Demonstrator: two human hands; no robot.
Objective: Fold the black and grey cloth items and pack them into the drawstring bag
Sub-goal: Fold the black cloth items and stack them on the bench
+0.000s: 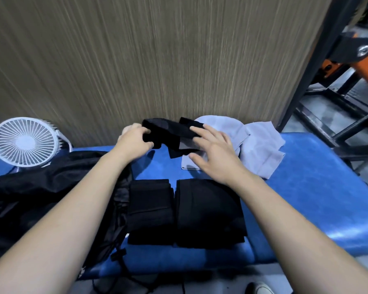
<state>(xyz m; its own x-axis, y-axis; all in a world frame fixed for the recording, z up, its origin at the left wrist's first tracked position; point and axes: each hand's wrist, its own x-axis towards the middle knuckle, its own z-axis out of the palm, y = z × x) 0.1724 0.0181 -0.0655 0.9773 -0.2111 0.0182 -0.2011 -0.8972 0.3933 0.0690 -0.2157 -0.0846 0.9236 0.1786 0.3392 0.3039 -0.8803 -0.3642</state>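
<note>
My left hand (134, 140) grips one end of a thin black cloth (172, 129) held above the far side of the blue table (302, 187). My right hand (214, 148) hovers with spread, straight fingers at the cloth's other end, fingertips touching it. Beneath it lie light grey cloth items (257, 145), rumpled. Two folded black stacks sit side by side near me: a narrower one (150, 211) and a wider one (208, 213). The black drawstring bag (40, 187) is slumped on the left, its cords (119, 254) hanging over the front edge.
A white desk fan (23, 142) stands at the back left against a wood-grain wall panel (157, 60). Black metal framing and an orange machine part (348, 66) stand to the right beyond the table. A shoe (260, 288) shows on the floor below.
</note>
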